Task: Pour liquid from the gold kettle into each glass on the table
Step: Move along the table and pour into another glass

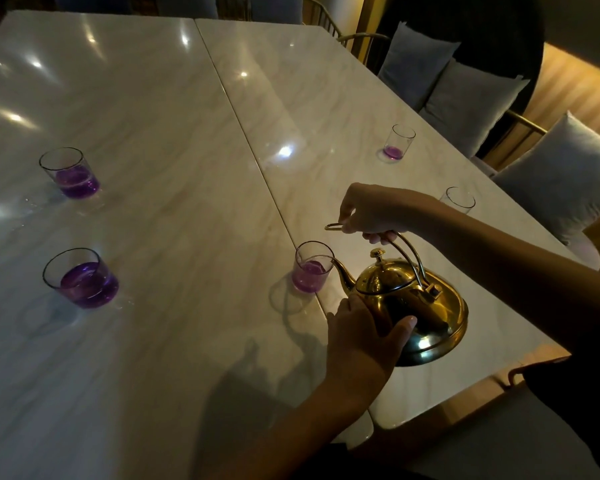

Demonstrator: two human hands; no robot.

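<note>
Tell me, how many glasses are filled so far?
Three clear glasses already hold purple liquid. The shiny gold metal kettle, held by the right hand and left hand, is pouring into a fourth. One glass looks empty.

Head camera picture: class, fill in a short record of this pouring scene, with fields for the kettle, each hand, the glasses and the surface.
kettle: gold kettle, tilted, spout at the rim of the nearest glass
right hand: grips the kettle's handle from above
left hand: steadies the kettle's body
filled glasses: nearest glass, two left glasses and far glass hold purple liquid
unfilled: right-edge glass looks empty, partly hidden by the arm
surface: pale marble table
</note>
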